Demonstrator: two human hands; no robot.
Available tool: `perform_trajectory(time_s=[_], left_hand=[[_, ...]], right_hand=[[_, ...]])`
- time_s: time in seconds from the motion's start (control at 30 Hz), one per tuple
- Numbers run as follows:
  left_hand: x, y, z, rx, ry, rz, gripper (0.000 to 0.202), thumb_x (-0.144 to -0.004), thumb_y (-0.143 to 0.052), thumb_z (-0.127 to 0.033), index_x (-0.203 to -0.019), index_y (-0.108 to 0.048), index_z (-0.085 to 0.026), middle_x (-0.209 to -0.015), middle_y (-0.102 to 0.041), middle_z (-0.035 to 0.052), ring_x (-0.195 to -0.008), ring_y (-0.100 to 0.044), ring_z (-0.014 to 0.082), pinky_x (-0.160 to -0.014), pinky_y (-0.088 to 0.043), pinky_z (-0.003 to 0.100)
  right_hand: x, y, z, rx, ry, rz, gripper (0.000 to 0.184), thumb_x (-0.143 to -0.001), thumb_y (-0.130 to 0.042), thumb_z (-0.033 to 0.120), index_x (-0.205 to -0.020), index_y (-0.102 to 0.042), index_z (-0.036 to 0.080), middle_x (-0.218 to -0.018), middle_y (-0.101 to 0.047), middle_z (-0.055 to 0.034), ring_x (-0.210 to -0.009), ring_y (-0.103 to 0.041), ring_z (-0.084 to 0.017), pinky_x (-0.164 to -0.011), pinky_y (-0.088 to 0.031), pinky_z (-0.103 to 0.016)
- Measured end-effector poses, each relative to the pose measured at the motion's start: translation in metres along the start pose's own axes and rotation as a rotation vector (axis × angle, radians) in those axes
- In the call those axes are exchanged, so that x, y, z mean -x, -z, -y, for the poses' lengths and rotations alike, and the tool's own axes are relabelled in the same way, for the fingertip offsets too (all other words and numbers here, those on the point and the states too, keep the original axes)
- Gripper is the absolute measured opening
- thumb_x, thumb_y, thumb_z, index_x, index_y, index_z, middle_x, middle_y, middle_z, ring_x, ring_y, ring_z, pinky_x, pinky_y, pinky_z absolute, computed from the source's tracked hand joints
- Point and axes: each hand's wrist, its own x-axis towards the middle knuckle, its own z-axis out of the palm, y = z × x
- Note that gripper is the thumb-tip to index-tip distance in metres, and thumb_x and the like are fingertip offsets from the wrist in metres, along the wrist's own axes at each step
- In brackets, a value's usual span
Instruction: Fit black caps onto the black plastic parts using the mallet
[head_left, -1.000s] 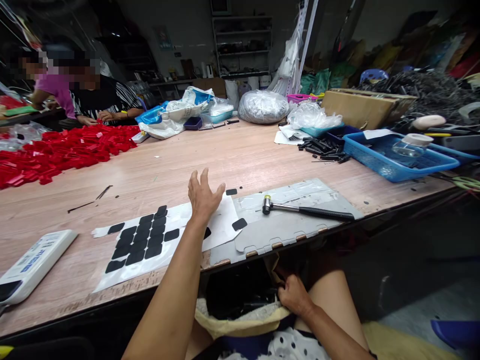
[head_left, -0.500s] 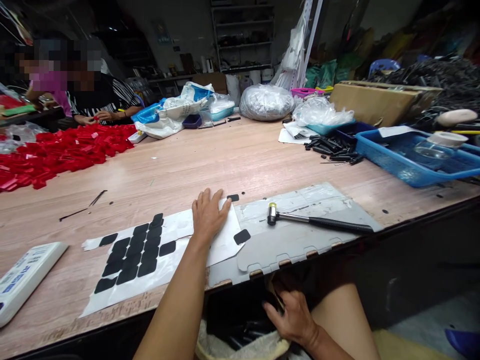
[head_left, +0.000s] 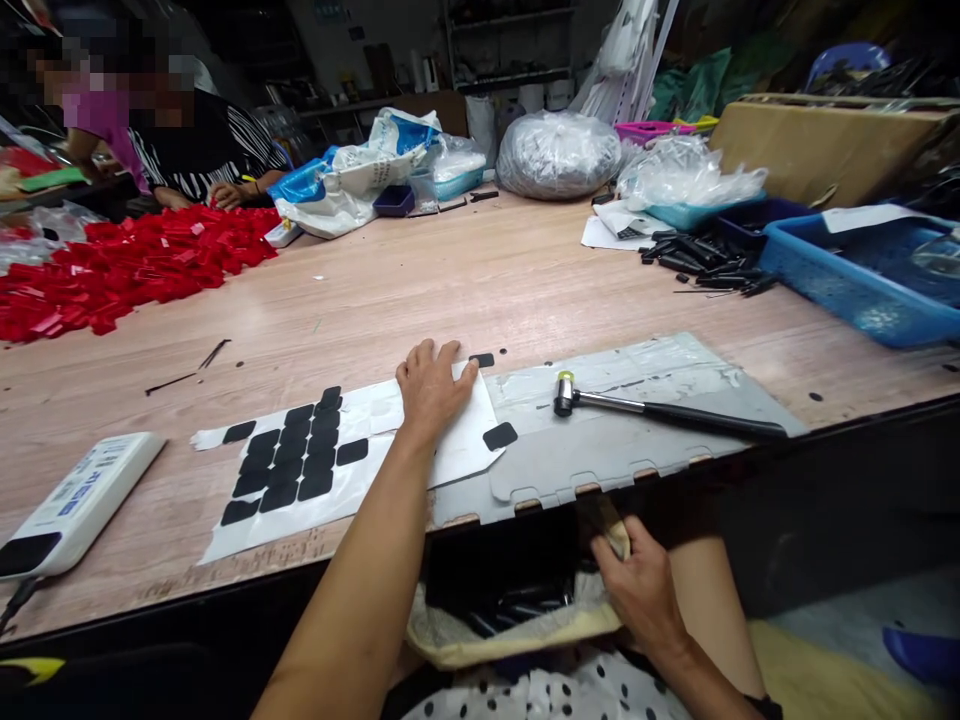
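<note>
My left hand [head_left: 433, 386] lies flat, fingers together, on a white backing sheet [head_left: 360, 470] that carries several black square pads [head_left: 292, 465]. A loose black pad [head_left: 499, 436] sits at the sheet's right corner, another [head_left: 481, 359] just past my fingertips. Below the table edge my right hand [head_left: 637, 590] is closed on the rim of a cream cloth bag [head_left: 510, 625] on my lap; dark parts show inside it. A small hammer [head_left: 660, 412] with a black handle rests on a grey plate [head_left: 622, 440] to the right of my left hand.
A white device [head_left: 75, 505] lies at the near left. Red pieces [head_left: 112, 270] are heaped at the far left, where other people sit working. Plastic bags [head_left: 559, 150], a cardboard box [head_left: 825, 145], a blue basket [head_left: 862, 275] and black parts [head_left: 697, 255] crowd the far right.
My left hand came down from a raised, spread pose onto the white sheet. My right hand moved from inside the bag to gripping its rim, lifting the cloth.
</note>
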Motion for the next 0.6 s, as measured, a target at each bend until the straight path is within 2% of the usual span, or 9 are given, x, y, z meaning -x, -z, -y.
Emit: perform_trajectory(time_s=[0.1, 0.2, 0.3, 0.37, 0.4, 0.47, 0.5, 0.53, 0.6], left_hand=[[-0.004, 0.011, -0.004, 0.065, 0.032, -0.073, 0.039, -0.096, -0.055, -0.048, -0.126, -0.069, -0.026, -0.142, -0.059, 0.013, -0.142, -0.042, 0.0324, -0.12, -0.023, 0.059], [0.013, 0.042, -0.016, 0.125, -0.052, -0.26, 0.03, -0.094, -0.061, -0.041, -0.116, -0.07, -0.023, -0.127, -0.067, 0.0105, -0.132, -0.05, 0.0328, -0.116, -0.029, 0.06], [0.077, 0.073, -0.031, 0.302, -0.289, -0.45, 0.016, -0.096, -0.058, -0.032, -0.097, -0.066, -0.019, -0.098, -0.071, 0.006, -0.095, -0.064, 0.0216, -0.09, -0.051, 0.041], [0.14, 0.078, -0.034, 0.422, -0.482, -0.54, 0.009, -0.092, -0.061, -0.023, -0.084, -0.058, -0.022, -0.077, -0.063, 0.0011, -0.074, -0.059, 0.017, -0.071, -0.05, 0.033], [0.173, 0.073, -0.031, 0.462, -0.613, -0.485, 0.009, -0.09, -0.062, -0.02, -0.083, -0.057, -0.023, -0.073, -0.061, 0.0, -0.068, -0.056, 0.0164, -0.066, -0.047, 0.033], [0.23, 0.051, -0.016, 0.405, -0.769, -0.117, 0.003, -0.089, -0.063, -0.023, -0.087, -0.06, -0.024, -0.076, -0.064, 0.0015, -0.068, -0.056, 0.0182, -0.067, -0.047, 0.036], [0.251, 0.038, -0.006, 0.343, -0.736, 0.055, 0.008, -0.088, -0.065, -0.027, -0.096, -0.064, -0.024, -0.082, -0.067, 0.0033, -0.074, -0.059, 0.0203, -0.071, -0.049, 0.039], [0.267, 0.024, 0.005, 0.283, -0.647, 0.172, 0.027, -0.085, -0.068, -0.032, -0.111, -0.065, -0.024, -0.097, -0.07, 0.0069, -0.087, -0.062, 0.0242, -0.08, -0.051, 0.042], [0.286, 0.001, 0.026, 0.145, -0.469, 0.317, 0.055, -0.083, -0.067, -0.025, -0.137, -0.056, -0.023, -0.117, -0.069, 0.01, -0.106, -0.062, 0.029, -0.1, -0.046, 0.05]], right_hand=[[-0.006, 0.017, 0.012, -0.067, -0.038, 0.003, 0.022, -0.085, -0.056, 0.035, -0.069, -0.046, 0.023, -0.06, -0.046, 0.0046, -0.056, -0.041, -0.011, -0.053, -0.039, -0.021], [-0.006, 0.022, 0.02, -0.101, 0.003, 0.047, 0.019, -0.088, -0.055, 0.035, -0.075, -0.052, 0.022, -0.064, -0.047, 0.0036, -0.059, -0.043, -0.011, -0.051, -0.038, -0.021], [-0.001, 0.021, 0.02, -0.135, 0.081, 0.055, 0.02, -0.09, -0.057, 0.037, -0.098, -0.064, 0.02, -0.085, -0.065, -0.0033, -0.076, -0.06, -0.016, -0.063, -0.048, -0.023], [0.002, 0.022, 0.018, -0.123, 0.176, 0.058, 0.027, -0.091, -0.055, 0.035, -0.11, -0.068, 0.019, -0.102, -0.07, -0.0083, -0.091, -0.066, -0.02, -0.078, -0.053, -0.027], [0.003, 0.023, 0.018, -0.097, 0.231, 0.095, 0.029, -0.092, -0.053, 0.033, -0.112, -0.069, 0.019, -0.105, -0.071, -0.0091, -0.095, -0.067, -0.02, -0.082, -0.053, -0.028], [0.003, 0.026, 0.018, 0.019, 0.313, 0.222, 0.029, -0.093, -0.048, 0.03, -0.106, -0.073, 0.022, -0.097, -0.071, -0.0081, -0.089, -0.068, -0.02, -0.08, -0.052, -0.029], [0.001, 0.027, 0.02, 0.109, 0.324, 0.277, 0.029, -0.093, -0.048, 0.03, -0.103, -0.075, 0.023, -0.091, -0.071, -0.0074, -0.085, -0.067, -0.02, -0.077, -0.052, -0.03], [-0.002, 0.026, 0.022, 0.214, 0.313, 0.304, 0.028, -0.092, -0.051, 0.034, -0.098, -0.076, 0.022, -0.086, -0.07, -0.0076, -0.081, -0.066, -0.021, -0.075, -0.051, -0.032], [-0.013, 0.021, 0.03, 0.399, 0.255, 0.286, 0.03, -0.087, -0.061, 0.044, -0.082, -0.076, 0.018, -0.076, -0.067, -0.0099, -0.077, -0.065, -0.024, -0.071, -0.05, -0.035]])
